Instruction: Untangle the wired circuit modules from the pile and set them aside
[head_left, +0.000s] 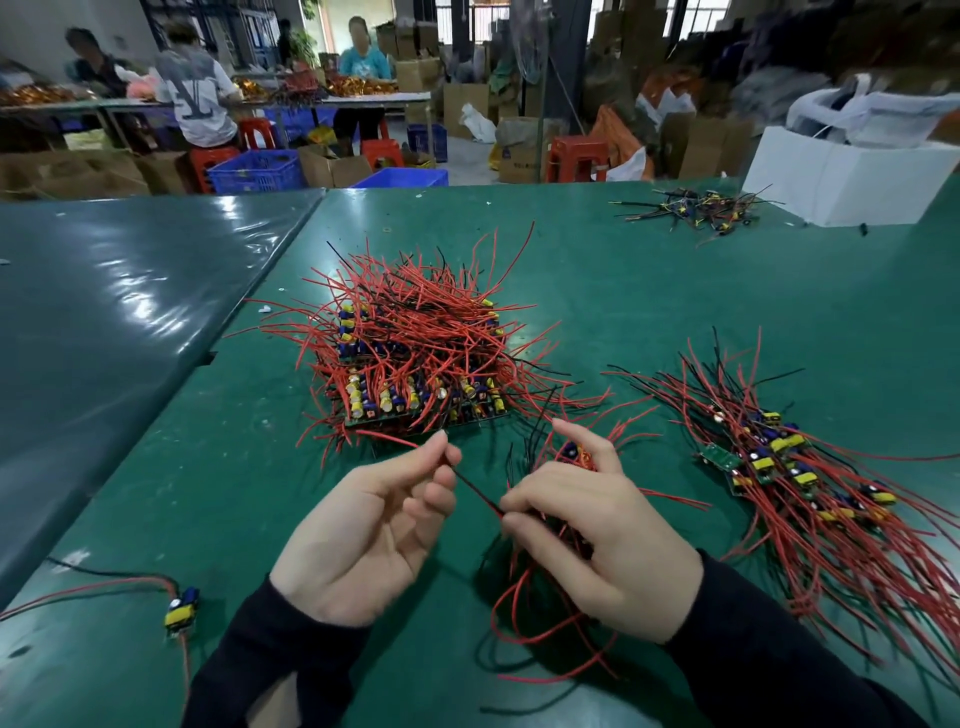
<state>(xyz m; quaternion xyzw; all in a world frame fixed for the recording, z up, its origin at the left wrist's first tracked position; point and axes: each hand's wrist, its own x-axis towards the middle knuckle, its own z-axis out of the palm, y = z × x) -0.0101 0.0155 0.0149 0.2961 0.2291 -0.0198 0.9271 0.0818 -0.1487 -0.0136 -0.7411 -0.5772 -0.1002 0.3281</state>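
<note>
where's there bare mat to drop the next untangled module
Bare green mat lies between the big pile and the small far heap, and between the lone module and the left hand. It is crowded around the right hand and the sorted row.

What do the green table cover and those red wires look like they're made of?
Table cover: probably vinyl or rubber mat; smooth, and its darker neighbour mirrors the lights glossily. Red wires: likely plastic-insulated metal wire, since they arc and hold springy curves; the metal core isn't visible.
</note>
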